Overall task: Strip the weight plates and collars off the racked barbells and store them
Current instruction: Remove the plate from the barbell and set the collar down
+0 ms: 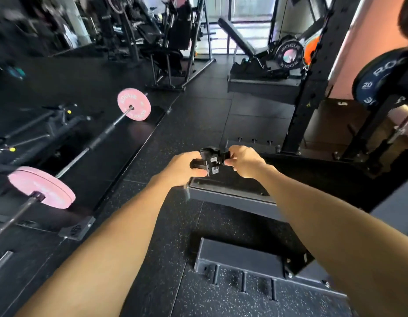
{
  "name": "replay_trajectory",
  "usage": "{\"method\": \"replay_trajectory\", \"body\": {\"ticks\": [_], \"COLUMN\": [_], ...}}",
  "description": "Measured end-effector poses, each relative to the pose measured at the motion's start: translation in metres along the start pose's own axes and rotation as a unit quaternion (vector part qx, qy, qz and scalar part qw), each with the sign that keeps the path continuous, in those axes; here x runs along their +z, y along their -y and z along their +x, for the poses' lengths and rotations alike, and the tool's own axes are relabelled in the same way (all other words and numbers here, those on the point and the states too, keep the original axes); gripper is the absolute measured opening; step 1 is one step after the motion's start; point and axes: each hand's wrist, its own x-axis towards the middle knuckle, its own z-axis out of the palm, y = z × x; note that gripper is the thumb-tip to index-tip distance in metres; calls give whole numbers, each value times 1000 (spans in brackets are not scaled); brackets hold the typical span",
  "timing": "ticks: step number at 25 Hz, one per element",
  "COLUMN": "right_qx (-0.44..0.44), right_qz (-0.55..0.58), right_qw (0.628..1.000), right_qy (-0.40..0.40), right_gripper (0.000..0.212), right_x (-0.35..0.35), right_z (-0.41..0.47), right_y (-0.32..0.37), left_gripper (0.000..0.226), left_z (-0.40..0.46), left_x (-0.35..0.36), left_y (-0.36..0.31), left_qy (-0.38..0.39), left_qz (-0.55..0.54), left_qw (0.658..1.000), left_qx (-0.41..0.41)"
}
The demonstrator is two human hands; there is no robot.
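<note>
Both arms reach forward over the black rubber floor. My left hand [185,164] and my right hand [243,161] together grip black barbell collars [209,160] held between them, above the end of a dark flat bench pad [230,193]. At the right edge a blue 20 plate [379,78] sits on a racked bar in the black power rack [312,88]. On the left platform lies a barbell [93,145] with a pink plate [134,107] at its far end and another pink plate [41,186] at its near end.
A low black block with short pegs [241,264] sits on the floor just below my arms. Further back are an incline bench [239,42], a black Rogue plate [289,54], an orange plate [311,50], and machines along the left wall.
</note>
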Motion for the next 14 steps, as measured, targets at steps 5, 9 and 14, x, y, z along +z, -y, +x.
{"method": "replay_trajectory", "body": {"ticks": [5, 9, 14], "right_qx": [-23, -40, -80], "right_qz": [259, 335, 388], "right_qw": [965, 939, 915], "right_qy": [-41, -62, -82], "right_gripper": [11, 32, 51], "right_x": [-52, -91, -147], "right_z": [-143, -238, -334], "right_y": [54, 84, 114], "left_gripper": [17, 31, 42], "left_z": [-114, -194, -262], "left_x": [-59, -81, -118], "left_y": [-81, -152, -233], "left_qy": [-7, -38, -75], "left_qz": [-72, -136, -170], "left_qw": [996, 987, 979], "left_qx": [56, 72, 86]}}
